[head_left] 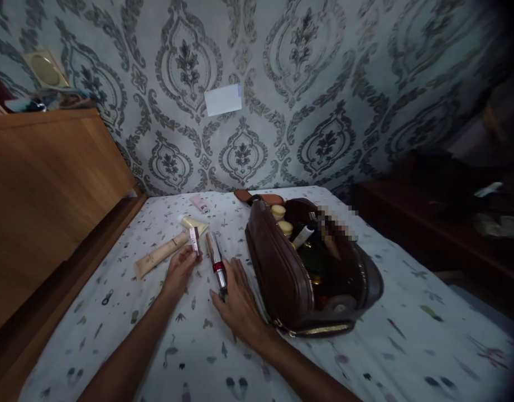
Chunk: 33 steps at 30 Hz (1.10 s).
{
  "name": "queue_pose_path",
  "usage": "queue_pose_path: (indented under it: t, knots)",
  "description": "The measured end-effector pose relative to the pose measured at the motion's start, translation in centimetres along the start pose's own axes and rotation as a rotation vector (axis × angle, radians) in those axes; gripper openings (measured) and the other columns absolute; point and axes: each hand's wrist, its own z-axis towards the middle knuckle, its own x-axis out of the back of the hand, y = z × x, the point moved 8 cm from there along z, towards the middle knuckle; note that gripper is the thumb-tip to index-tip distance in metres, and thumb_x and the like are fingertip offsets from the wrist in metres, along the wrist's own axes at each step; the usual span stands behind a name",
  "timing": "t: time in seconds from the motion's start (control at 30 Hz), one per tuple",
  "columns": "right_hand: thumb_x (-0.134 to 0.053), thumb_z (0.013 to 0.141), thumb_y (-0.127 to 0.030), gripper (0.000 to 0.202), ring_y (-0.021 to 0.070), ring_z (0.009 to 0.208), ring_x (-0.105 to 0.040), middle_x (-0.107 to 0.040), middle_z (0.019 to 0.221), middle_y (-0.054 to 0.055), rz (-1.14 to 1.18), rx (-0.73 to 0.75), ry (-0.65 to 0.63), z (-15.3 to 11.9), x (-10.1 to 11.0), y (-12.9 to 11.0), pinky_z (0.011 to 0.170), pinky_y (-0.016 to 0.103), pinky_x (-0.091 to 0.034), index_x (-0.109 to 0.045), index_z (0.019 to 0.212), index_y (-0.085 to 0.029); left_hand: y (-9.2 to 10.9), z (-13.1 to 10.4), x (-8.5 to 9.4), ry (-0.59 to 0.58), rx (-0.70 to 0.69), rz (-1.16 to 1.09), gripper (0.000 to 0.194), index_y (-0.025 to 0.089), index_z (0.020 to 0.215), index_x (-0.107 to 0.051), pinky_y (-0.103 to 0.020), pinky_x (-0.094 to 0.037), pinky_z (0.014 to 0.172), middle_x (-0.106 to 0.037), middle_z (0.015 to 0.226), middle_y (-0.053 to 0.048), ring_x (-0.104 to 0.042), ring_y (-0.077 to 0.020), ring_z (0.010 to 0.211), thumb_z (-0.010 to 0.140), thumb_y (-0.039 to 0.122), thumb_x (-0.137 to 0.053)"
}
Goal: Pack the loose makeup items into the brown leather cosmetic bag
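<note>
My left hand [181, 272] has its fingers closed on a small pink tube [195, 241], held just above the bed sheet. Beside a silver and red cosmetic tube [216, 260], my right hand [235, 296] rests with its thumb and fingers apart, close to the tube's lower end. A beige tube [161, 255] lies left of my left hand, and a cream tube [197, 224] lies partly behind the small pink one. Farther back is another pink tube [199, 204]. The brown bag [277, 268] stands unzipped right of my right hand, with yellow-lidded jars [285, 228] and a white tube [302, 237] inside.
The patterned sheet [190, 346] covers the surface up to the wallpapered wall [244, 61]. A wooden cabinet [51, 190] borders it at left. Dark furniture [386, 218] stands at right. The bag's brown strap [271, 199] lies behind it.
</note>
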Motion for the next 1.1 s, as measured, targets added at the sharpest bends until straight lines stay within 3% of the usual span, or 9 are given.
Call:
queue_pose_path:
  t: [0.17,0.3,0.57,0.77,0.9,1.1]
  knots:
    - [-0.052,0.092,-0.033,0.060,0.0340,0.140,-0.037,-0.041,0.149,0.020,0.023,0.064,0.133,0.0,1.4,-0.6,0.110,0.057,-0.038,-0.033,0.148,-0.017,0.0,-0.5,-0.8,-0.073,0.063,0.052,0.040,0.016,0.087,-0.070,-0.026,-0.052,0.074,-0.069,0.082,-0.003,-0.064,-0.0142,0.077,0.060,0.040,-0.087]
    - [-0.044,0.097,-0.028,0.042,0.0279,0.132,-0.046,-0.050,0.141,0.015,0.082,0.125,0.218,0.4,3.1,-1.4,0.107,0.051,-0.042,-0.045,0.138,-0.021,0.1,-1.2,-2.2,-0.180,0.070,0.078,0.034,0.016,0.087,-0.069,-0.025,-0.051,0.068,-0.068,0.084,-0.005,-0.064,-0.0158,0.077,0.066,0.038,-0.083]
    - [-0.048,0.096,-0.024,0.032,0.0236,0.112,-0.057,-0.064,0.118,0.010,0.272,0.183,0.206,0.8,4.6,-2.9,0.098,0.042,-0.047,-0.054,0.128,-0.022,-0.6,-3.1,-4.7,-0.348,0.106,0.111,0.027,0.016,0.093,-0.069,-0.025,-0.050,0.071,-0.070,0.089,-0.006,-0.065,-0.0162,0.080,0.075,0.034,-0.077]
    - [-0.060,0.087,-0.021,0.031,0.0218,0.101,-0.062,-0.067,0.107,0.007,0.377,0.091,0.239,1.0,4.7,-2.0,0.089,0.036,-0.051,-0.061,0.118,-0.022,-0.7,-3.8,-5.3,-0.385,0.105,0.177,0.031,0.016,0.094,-0.067,-0.024,-0.048,0.066,-0.069,0.092,-0.007,-0.064,-0.0170,0.078,0.075,0.037,-0.077]
    - [-0.063,0.084,-0.022,0.030,0.0211,0.096,-0.065,-0.068,0.103,0.006,0.442,0.053,0.272,1.1,4.8,-1.6,0.087,0.035,-0.053,-0.063,0.114,-0.023,-0.5,-3.7,-5.4,-0.365,0.081,0.202,0.031,0.015,0.090,-0.065,-0.019,-0.039,0.054,-0.066,0.084,-0.004,-0.058,-0.0120,0.068,0.073,0.038,-0.078]
    - [-0.065,0.084,-0.024,0.031,0.0204,0.096,-0.065,-0.068,0.101,0.006,0.478,0.047,0.257,1.1,4.5,-1.3,0.089,0.036,-0.052,-0.062,0.115,-0.023,-0.3,-3.7,-5.6,-0.378,0.081,0.186,0.032,0.015,0.084,-0.064,-0.017,-0.032,0.048,-0.063,0.076,0.000,-0.051,-0.0073,0.057,0.070,0.039,-0.080]
